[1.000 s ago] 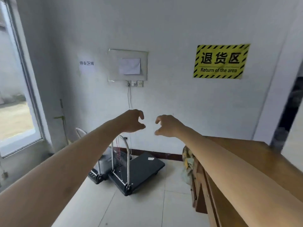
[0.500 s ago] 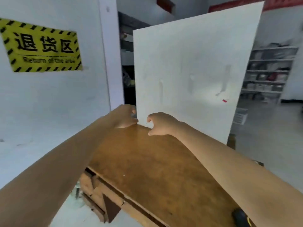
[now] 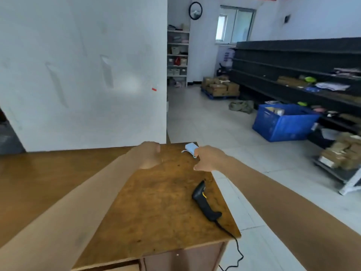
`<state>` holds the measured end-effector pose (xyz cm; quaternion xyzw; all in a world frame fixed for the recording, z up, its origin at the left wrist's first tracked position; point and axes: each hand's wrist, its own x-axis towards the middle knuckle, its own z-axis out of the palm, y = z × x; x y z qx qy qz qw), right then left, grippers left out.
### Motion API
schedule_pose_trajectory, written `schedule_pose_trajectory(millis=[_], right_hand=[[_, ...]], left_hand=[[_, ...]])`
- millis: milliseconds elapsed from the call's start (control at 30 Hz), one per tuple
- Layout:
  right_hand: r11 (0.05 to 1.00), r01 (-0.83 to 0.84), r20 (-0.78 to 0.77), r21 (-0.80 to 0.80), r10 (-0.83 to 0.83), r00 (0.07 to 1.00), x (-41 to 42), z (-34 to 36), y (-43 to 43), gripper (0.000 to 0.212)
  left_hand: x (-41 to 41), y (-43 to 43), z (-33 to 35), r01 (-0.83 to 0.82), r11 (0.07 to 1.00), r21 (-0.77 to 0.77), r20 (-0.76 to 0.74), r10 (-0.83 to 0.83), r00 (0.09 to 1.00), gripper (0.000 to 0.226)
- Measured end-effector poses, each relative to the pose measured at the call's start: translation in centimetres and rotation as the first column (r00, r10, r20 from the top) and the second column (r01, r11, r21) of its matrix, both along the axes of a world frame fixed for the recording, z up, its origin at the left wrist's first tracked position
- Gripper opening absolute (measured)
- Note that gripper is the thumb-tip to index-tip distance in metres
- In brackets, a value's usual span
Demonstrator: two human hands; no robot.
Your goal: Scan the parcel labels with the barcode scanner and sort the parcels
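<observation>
The small white parcel (image 3: pixel 190 147) lay at the far right corner of the wooden desk (image 3: pixel 152 208). The person's right hand (image 3: pixel 209 158) reached to it, curled fingertips at its near edge, though I could not tell whether they pinched it. The left hand (image 3: pixel 149 155) hovered beside, loosely curled and holding nothing. The black barcode scanner (image 3: pixel 204 200) lay untouched near the desk's right edge, its cable (image 3: pixel 237 249) trailing off. A blue crate (image 3: pixel 283 128) stood on the floor by the dark shelves (image 3: pixel 293 61).

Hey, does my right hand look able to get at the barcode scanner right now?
Probably yes. The barcode scanner lies uncovered on the desk, just nearer you than the right hand, with nothing between them; its cable trails off the edge.
</observation>
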<state>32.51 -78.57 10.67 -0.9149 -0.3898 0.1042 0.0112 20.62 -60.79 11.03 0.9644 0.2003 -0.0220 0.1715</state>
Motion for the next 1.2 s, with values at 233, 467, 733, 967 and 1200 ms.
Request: schedule_pose_trajectory(millis=[233, 467, 733, 967, 1200], right_hand=[[0.972, 0.186, -0.203, -0.143, -0.213, 0.956, 7.6, -13.4, -1.4, 0.015], [0.915, 0.289, -0.472, -0.283, -0.395, 0.788, 9.1, -22.5, -3.1, 0.047], [0.938, 0.276, -0.314, -0.211, -0.333, 0.889, 7.3, -26.5, -2.8, 0.041], [0.921, 0.364, -0.395, -0.140, -0.389, 0.833, 7.8, -26.5, 1.4, 0.078], [0.932, 0.350, -0.478, -0.092, -0.349, 0.806, 7.7, -26.2, 6.4, 0.085]], left_hand=[[8.3, -1.4, -10.0, -0.031, 0.991, -0.130, -0.202, 0.005, 0.979, 0.041], [13.1, -5.7, -19.8, -0.325, 0.840, -0.434, -0.363, 0.167, 0.916, 0.047], [15.6, -11.4, -25.6, -0.485, 0.666, -0.566, -0.515, 0.174, 0.839, 0.037], [17.2, -6.7, -26.2, -0.455, 0.712, -0.535, -0.467, 0.200, 0.861, 0.045], [16.8, -1.7, -26.3, -0.503, 0.709, -0.495, -0.411, 0.319, 0.854, 0.028]])
